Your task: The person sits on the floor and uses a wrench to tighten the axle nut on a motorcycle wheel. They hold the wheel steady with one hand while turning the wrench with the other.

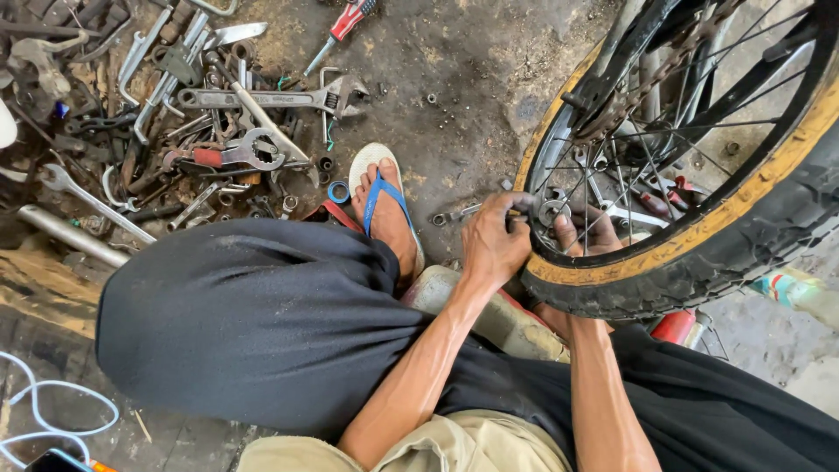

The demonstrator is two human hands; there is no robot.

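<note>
Left hand (495,243) is closing its fingers on the yellow-edged rim of a black-tyred spoked bicycle wheel (699,232), steadying it near the hub, while the right hand (587,234) is reaching through the spokes from the far side; its fingers are curled by the small silver hub nut (551,211), though the spokes hide whether they are clamped on it. The wheel is standing upright at the right edge of the stained concrete floor (472,96), tilted slightly against the person's knee.

By the look of it, the hub fastening is being worked by hand, and the next move would call for a firm hold on the rim and a tool matched to the nut.

A small steel spanner (454,214) is lying on the floor just beside the left hand. A blue-strapped white flip-flop (380,188) is resting on the floor between the wheel and a heap of grimy wrenches and pliers (218,131) spreading toward the far left corner. A red-handled screwdriver (343,24) is lying near the far edge. A white cable (39,411) is looping at the near left corner. The crossing spokes and the greasy chain (664,70) are crowding the hub, narrowing access.
</note>
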